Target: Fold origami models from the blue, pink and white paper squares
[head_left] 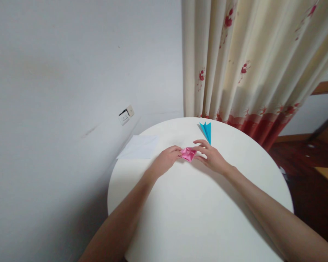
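Observation:
A small folded piece of pink paper is held just above the white round table, between my two hands. My left hand pinches its left corner, fingers together. On the other side, my right hand has its fingers apart, with the fingertips at the paper's right edge; whether they press on it is hard to make out. Beyond my right hand lies a blue paper folded into a pleated, pointed fan, its narrow end towards the hand.
White sheets of paper lie at the left edge of the round table. A wall with a socket borders the table's left side. A cream curtain with red flowers hangs behind it.

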